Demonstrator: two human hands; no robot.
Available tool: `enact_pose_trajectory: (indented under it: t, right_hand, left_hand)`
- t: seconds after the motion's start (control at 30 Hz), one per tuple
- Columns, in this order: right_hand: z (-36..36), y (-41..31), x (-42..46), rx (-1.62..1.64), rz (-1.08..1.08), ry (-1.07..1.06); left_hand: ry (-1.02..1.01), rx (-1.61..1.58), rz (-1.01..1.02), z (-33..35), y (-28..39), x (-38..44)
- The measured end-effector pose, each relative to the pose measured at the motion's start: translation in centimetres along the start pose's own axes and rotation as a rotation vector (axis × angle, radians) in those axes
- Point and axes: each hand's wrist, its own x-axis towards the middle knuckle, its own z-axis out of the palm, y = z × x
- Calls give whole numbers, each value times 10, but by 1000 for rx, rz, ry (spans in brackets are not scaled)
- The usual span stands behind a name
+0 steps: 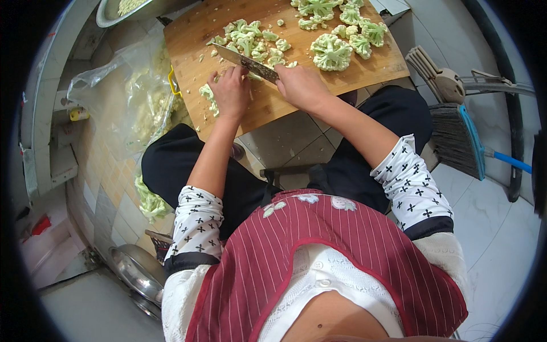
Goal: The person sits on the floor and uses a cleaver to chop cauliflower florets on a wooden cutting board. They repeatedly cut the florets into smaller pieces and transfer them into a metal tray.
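My right hand point(302, 87) grips the handle of a cleaver point(248, 63), its blade pointing up and left over a wooden cutting board point(273, 111). Beside the blade, my left hand point(231, 92) rests low on the board with bent fingers, at a small piece of cauliflower; how firmly it holds this cannot be told. Cut cauliflower florets point(245, 40) lie in a pile just beyond the blade. A larger cauliflower piece point(331, 52) and more florets point(361, 36) lie on the board's right side. Trimmed bits point(208, 97) lie left of my left hand.
A clear plastic bag of cauliflower point(145, 102) stands on the floor at left, near leaves point(149, 201). A metal basin point(107, 15) is at the upper left, metal bowls point(136, 269) at the lower left. A broom point(457, 139) leans at right, by the wall.
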Motion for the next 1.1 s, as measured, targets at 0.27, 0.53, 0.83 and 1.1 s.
enact_pose_trajectory:
  t: [0.27,0.53,0.83,1.1]
  right_hand:
    - [11,-1,3,-47,-44,-12]
    - [30,-3,26,70,35,128]
    - [28,6,3,160,-1,-18]
    - [13,18,20,114,31,115]
  left_hand:
    - [20,-9,51,4,-2,-2]
    - [102,-157,-37,-15,-7,2]
    - [-157,-396,-620,-50,-68,-11]
    - [-302,-228,-385,-39,-62,-12]
